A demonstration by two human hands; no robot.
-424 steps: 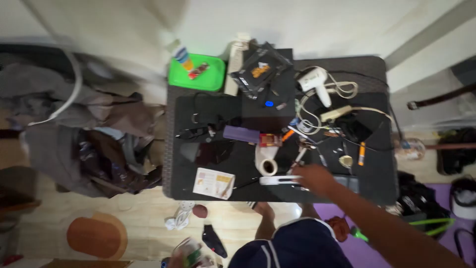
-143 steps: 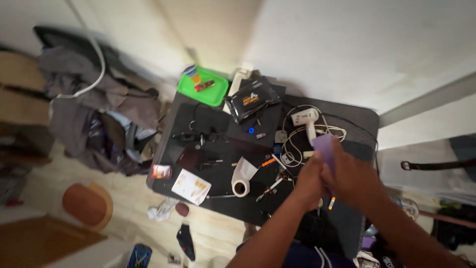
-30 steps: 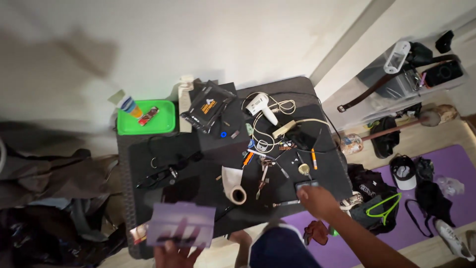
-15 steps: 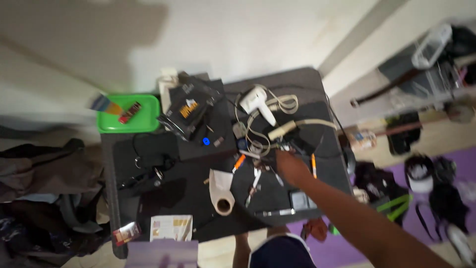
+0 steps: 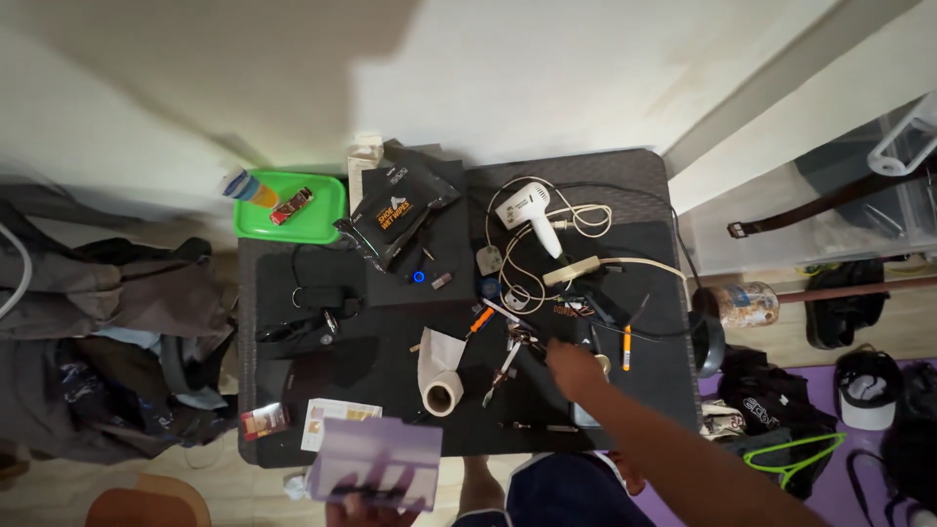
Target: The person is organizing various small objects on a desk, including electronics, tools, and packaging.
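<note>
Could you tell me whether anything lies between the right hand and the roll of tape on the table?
Yes. Between the right hand and the roll of tape lies a slim light-handled tool, slanted on the black table. Nothing else obvious sits in that gap.

R hand (image 5: 574,369) pulled back, purple pouch (image 5: 376,475) raised

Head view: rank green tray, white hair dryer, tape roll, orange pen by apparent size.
1. green tray
2. white hair dryer
3. tape roll, close to the dryer in apparent size, so that order is unsure
4. orange pen

All lie on the one table, at similar distance.
</note>
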